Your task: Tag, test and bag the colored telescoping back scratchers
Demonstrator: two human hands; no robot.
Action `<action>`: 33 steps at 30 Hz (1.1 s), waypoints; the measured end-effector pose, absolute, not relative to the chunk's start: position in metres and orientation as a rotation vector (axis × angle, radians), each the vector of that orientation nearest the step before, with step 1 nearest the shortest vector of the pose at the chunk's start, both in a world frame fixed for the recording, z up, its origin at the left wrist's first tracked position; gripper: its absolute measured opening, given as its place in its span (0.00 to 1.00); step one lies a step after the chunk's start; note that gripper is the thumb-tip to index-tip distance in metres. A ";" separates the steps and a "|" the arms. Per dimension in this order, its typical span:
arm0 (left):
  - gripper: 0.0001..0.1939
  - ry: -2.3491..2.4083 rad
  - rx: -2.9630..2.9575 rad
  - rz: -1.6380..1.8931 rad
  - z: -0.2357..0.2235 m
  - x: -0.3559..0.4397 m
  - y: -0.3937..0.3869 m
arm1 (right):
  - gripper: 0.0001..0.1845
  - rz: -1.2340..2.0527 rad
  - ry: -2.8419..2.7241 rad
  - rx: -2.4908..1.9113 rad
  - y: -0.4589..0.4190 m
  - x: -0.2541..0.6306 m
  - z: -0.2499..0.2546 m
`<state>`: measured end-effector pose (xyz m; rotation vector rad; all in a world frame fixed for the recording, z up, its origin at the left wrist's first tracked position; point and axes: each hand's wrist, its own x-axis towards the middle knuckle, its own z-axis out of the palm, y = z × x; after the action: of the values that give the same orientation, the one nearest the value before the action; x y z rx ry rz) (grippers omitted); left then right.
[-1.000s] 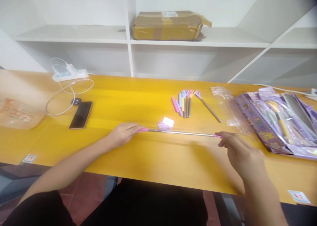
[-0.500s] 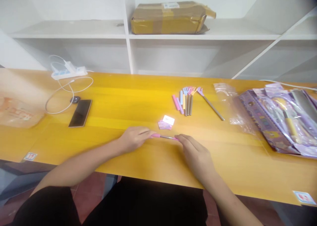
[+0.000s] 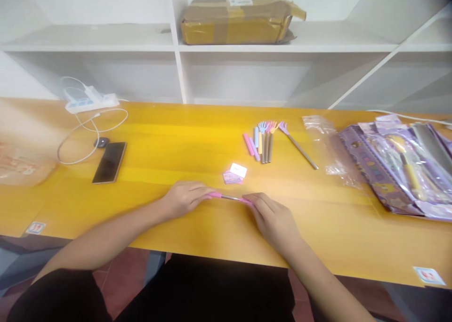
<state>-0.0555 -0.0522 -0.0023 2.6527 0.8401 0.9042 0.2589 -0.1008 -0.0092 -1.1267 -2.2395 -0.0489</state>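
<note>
Between my hands stretches a small back scratcher (image 3: pixel 230 197) with a metal rod and pink ends. My left hand (image 3: pixel 186 199) is closed on its pink handle, and my right hand (image 3: pixel 271 216) pinches the pink part at the other end, mostly hidden by the fingers. Just beyond lie small cards (image 3: pixel 233 177), one white on top of purple ones. Farther back sit several back scratcher rods with claw heads (image 3: pixel 267 140) in blue, pink and orange, beside loose coloured handle sleeves (image 3: pixel 251 145). A purple-headed back scratcher (image 3: pixel 300 148) lies apart, slanting to the right.
At the right are clear plastic bags (image 3: pixel 328 143) and a purple box (image 3: pixel 384 171) holding packaged scratchers. On the left lie a phone (image 3: pixel 110 163), a white cable (image 3: pixel 78 162) and a power strip (image 3: pixel 92 104). A cardboard parcel (image 3: pixel 233 25) rests on the white shelf.
The camera view has shifted slightly. Both hands keep hold of the pink back scratcher in nearly the same place over the table.
</note>
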 end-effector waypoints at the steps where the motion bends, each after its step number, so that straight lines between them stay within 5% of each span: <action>1: 0.17 0.838 2.655 0.905 -0.002 -0.056 -0.052 | 0.12 -0.031 -2.240 -1.120 -0.101 0.259 -0.010; 33: 0.05 0.915 3.123 0.806 0.018 -0.062 -0.040 | 0.16 -0.226 -2.207 -1.216 -0.104 0.268 0.008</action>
<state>-0.0623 -0.0398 0.0181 3.1231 0.9149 0.8062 0.2682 -0.1043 0.0081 -1.2163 -2.2074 -0.2261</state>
